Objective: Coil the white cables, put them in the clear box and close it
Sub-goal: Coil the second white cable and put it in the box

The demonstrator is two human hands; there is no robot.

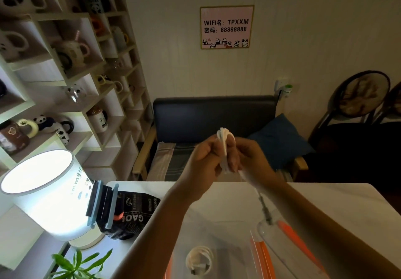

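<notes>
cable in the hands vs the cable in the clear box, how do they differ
The cable in the hands is raised above the table, pinched between the left hand and right hand; the cable in the clear box lies loose and untouched. The held one has a tail hanging down; the boxed one is a finished round coil. Both are white.

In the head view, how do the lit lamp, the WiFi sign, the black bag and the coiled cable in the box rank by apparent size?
1. lit lamp, though nearness enlarges it
2. WiFi sign and black bag, too alike to separate
3. coiled cable in the clear box
</notes>
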